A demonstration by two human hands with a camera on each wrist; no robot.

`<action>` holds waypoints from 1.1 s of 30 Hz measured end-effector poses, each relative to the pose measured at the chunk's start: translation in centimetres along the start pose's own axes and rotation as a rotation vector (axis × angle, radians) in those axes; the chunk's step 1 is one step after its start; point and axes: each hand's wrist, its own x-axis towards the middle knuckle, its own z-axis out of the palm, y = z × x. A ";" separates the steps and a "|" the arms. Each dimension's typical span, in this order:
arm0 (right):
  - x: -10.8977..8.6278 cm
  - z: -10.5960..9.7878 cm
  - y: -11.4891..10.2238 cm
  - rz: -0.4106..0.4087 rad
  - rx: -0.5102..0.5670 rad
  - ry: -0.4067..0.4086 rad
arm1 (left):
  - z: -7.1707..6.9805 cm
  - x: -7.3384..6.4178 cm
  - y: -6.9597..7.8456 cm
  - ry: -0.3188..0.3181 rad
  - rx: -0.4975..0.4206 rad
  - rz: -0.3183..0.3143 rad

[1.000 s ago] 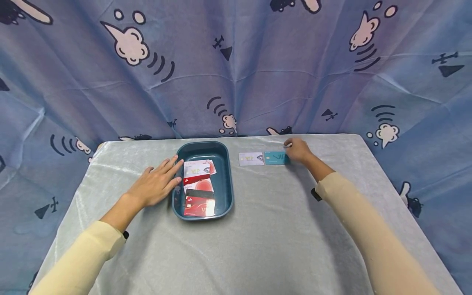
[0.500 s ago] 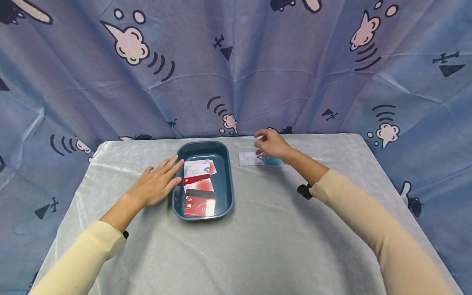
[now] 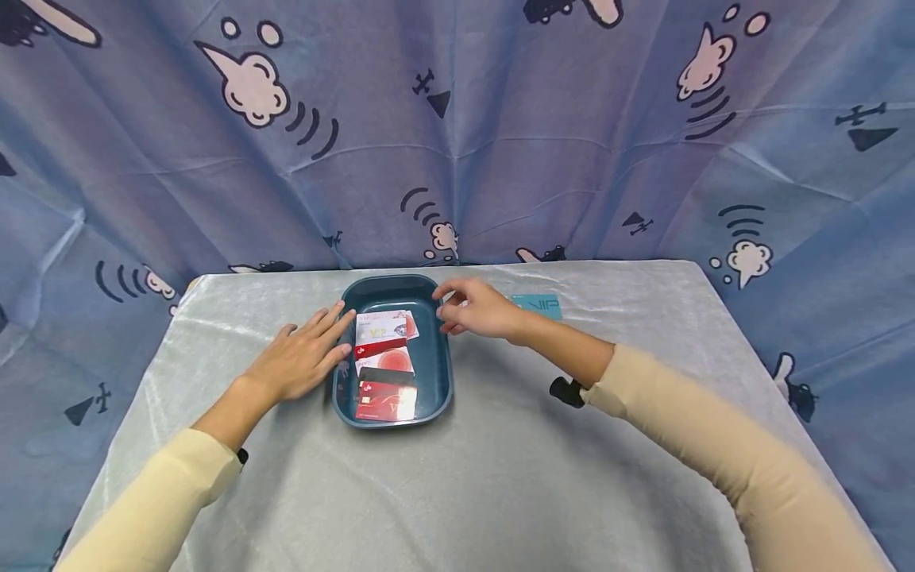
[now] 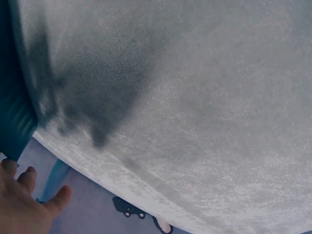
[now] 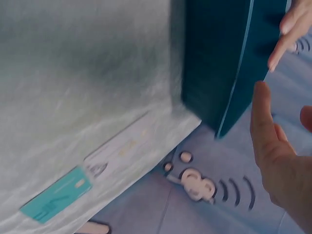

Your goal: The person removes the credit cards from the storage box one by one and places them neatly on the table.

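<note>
A dark blue tray (image 3: 445,373) holds several cards: a white VIP card (image 3: 379,329), a white card with a red circle (image 3: 391,361) and a red card (image 3: 386,403) among them. My left hand (image 3: 300,357) rests with spread fingers at the tray's left rim. Above the tray's right rim hovers my right hand (image 3: 475,308), fingers loosely bent; no card shows in it. On the cloth lie a teal VIP card (image 3: 539,305) and, touching its end in the right wrist view, a white card (image 5: 119,151). My right hand hides that white card in the head view.
A pale grey cloth (image 3: 443,492) covers the table. Behind its far edge hangs a blue patterned curtain (image 3: 493,159). A black wrist strap piece (image 3: 567,392) shows beside my right sleeve.
My right hand has moved left from the teal card, over the white card, to the tray's right rim. The left hand, the tray and the cards in it stay put.
</note>
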 end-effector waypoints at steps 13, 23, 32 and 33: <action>-0.4 4.0 -0.4 0.075 -0.049 -0.261 | 0.2 0.0 -0.1 0.009 0.003 0.010; 0.3 6.5 -0.3 0.214 -0.089 -0.354 | 0.0 0.1 0.0 0.004 0.010 0.006; 0.5 7.6 -0.5 0.230 -0.135 -0.346 | 0.0 0.1 0.1 0.005 0.014 0.000; 0.5 7.7 -0.5 0.227 -0.140 -0.343 | 0.0 0.1 0.1 0.009 0.015 0.002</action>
